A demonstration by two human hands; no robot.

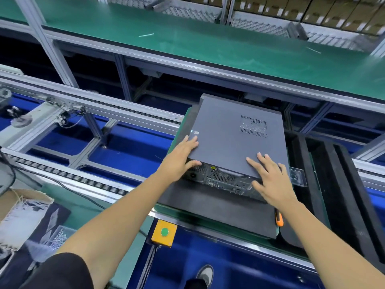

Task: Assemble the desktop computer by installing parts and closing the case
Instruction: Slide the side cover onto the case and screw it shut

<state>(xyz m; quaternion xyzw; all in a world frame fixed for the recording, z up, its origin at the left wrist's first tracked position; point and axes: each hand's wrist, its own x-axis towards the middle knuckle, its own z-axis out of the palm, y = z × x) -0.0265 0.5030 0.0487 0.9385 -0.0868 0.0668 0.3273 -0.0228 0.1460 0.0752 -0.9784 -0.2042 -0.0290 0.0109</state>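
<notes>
Our left hand [180, 155] grips the case [235, 134] at its corner, our right hand [270, 180] pressing flat on its lid.

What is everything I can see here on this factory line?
computer case: one, dark grey, lying flat on the foam pad, side panel on
foam pad: one, dark grey, under the case
button box: one, yellow with green button, below the pad's near edge
tool handle: one, orange, at the pad's right edge
conveyor rails: two, silver, left of the case
green bench: one, beyond the line
left hand: gripping the case's near-left corner
right hand: flat on the panel's near-right corner
</notes>
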